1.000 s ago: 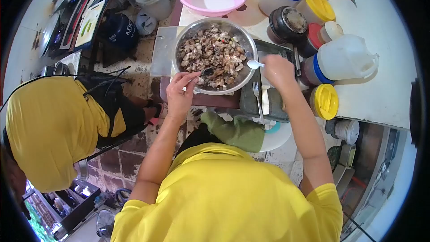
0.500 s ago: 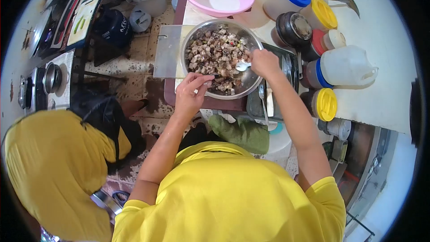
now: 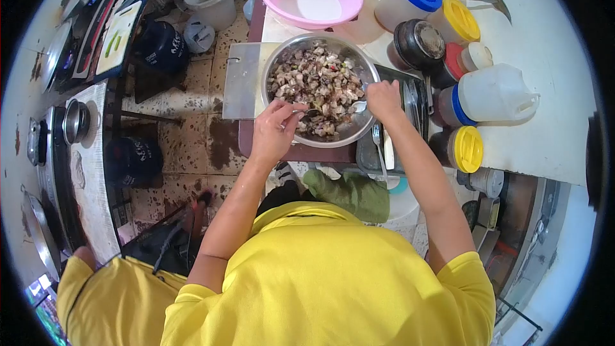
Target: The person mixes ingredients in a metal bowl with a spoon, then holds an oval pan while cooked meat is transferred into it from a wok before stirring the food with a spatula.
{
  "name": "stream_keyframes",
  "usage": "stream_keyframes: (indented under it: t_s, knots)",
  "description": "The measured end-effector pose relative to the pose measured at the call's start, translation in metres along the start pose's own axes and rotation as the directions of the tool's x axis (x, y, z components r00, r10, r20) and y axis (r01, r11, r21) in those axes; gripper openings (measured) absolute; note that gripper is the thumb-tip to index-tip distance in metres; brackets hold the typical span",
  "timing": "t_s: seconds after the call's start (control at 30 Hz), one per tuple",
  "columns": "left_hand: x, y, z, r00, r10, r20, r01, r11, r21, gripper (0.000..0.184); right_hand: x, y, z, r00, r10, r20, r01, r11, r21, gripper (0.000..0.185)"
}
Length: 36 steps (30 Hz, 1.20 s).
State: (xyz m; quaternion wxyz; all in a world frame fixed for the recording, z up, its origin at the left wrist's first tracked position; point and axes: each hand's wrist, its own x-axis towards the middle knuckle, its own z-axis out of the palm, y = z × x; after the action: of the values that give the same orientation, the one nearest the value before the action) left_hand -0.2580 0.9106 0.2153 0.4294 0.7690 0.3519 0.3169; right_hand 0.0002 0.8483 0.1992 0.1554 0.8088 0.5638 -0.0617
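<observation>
A steel bowl (image 3: 368, 69) stands in front of me, full of chopped, diced meat (image 3: 317, 80) mixed with small bits of red and green. At its lower left rim, my left hand (image 3: 275, 129) is closed on a spoon (image 3: 311, 114), its bowl end down in the meat. On the right side my right hand (image 3: 384, 101) grips a second, pale spoon (image 3: 360, 107), which touches the edge of the meat. Under the bowl's left side lies a clear cutting board (image 3: 240, 90).
A pink basin (image 3: 312, 0) sits behind the bowl. Lidded jars, a dark pot (image 3: 418, 45) and a plastic jug (image 3: 496, 95) line the right. A tray (image 3: 410, 157) holds a fork (image 3: 379, 147). At lower left is another person in yellow (image 3: 122, 301).
Both spoons have shifted slightly in the meat, which lies heaped differently. The other person has moved down and back at the left, uncovering more floor and a blue gas cylinder.
</observation>
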Motion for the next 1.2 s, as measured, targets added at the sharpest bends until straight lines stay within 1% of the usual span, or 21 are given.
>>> stream_keyframes:
  t_s: [0.07,0.2,0.3,0.33,0.43,0.5,0.53,0.63,0.67,0.77,0.87,0.97,1.07,1.17,1.2]
  knots:
    - [0.001,0.002,0.0,1.0,0.01,-0.002,-0.01,1.0,-0.007,0.017,0.003,0.001,0.01,1.0,0.001,-0.009,0.0,1.0,0.002,0.021]
    - [0.0,0.002,-0.001,1.0,0.003,0.008,-0.004,1.0,0.008,0.017,0.003,0.0,-0.005,0.999,0.021,-0.045,-0.021,1.0,0.003,0.02]
    - [-0.001,0.001,0.0,1.0,0.013,0.015,-0.014,1.0,0.013,0.018,0.003,0.008,-0.02,0.998,0.031,-0.057,-0.027,0.997,0.072,0.019]
    - [-0.001,0.001,0.001,1.0,0.009,0.018,-0.009,1.0,0.013,0.018,0.006,0.009,-0.023,1.0,0.031,0.0,-0.031,0.996,0.083,0.018]
    - [0.0,0.001,0.004,0.999,0.031,0.018,-0.031,0.999,0.02,0.019,0.015,0.002,-0.003,0.997,0.022,-0.075,-0.014,0.994,0.106,0.017]
    - [-0.001,0.001,0.005,0.999,0.047,0.021,-0.048,0.999,0.023,0.019,0.023,-0.01,0.031,1.0,-0.027,0.009,0.025,0.988,0.152,0.015]
    - [-0.001,0.0,0.004,0.998,0.051,0.024,-0.052,0.998,0.022,0.019,0.025,-0.016,0.035,0.997,-0.054,0.049,0.045,0.983,0.176,0.014]
    - [-0.001,0.0,0.002,0.999,0.021,0.025,-0.022,1.0,0.012,0.02,0.02,-0.018,0.036,0.991,-0.088,0.097,0.045,0.925,0.377,0.013]
    - [-0.002,0.0,0.001,1.0,0.004,0.029,-0.004,1.0,0.007,0.02,0.023,-0.014,0.037,0.979,-0.086,0.183,0.009,0.923,0.385,0.013]
    - [-0.002,-0.001,-0.001,1.0,0.025,0.008,-0.025,1.0,0.0,0.02,0.02,0.006,0.035,0.986,-0.04,0.164,-0.041,0.887,0.461,0.013]
    - [-0.002,-0.001,-0.005,0.999,-0.031,0.01,0.032,0.999,-0.028,0.02,0.015,0.027,0.027,0.977,-0.023,0.212,-0.102,0.823,0.56,0.014]
    - [-0.004,-0.002,-0.007,1.0,-0.021,0.007,0.022,0.999,-0.031,0.02,0.012,0.04,0.024,0.964,-0.035,0.264,-0.156,0.73,0.666,0.014]
    - [-0.005,-0.006,-0.008,1.0,0.016,-0.022,-0.017,0.999,-0.042,0.02,0.01,0.042,0.023,0.976,-0.022,0.216,-0.136,0.713,0.688,0.012]
    - [-0.006,-0.007,-0.01,1.0,0.016,-0.02,-0.016,1.0,-0.017,0.02,0.005,0.031,0.014,0.986,0.079,0.145,-0.139,0.871,0.471,0.012]
    - [-0.006,-0.008,-0.009,1.0,0.012,-0.017,-0.013,1.0,-0.018,0.019,0.003,0.026,0.011,0.989,0.078,0.128,-0.127,0.894,0.431,0.013]
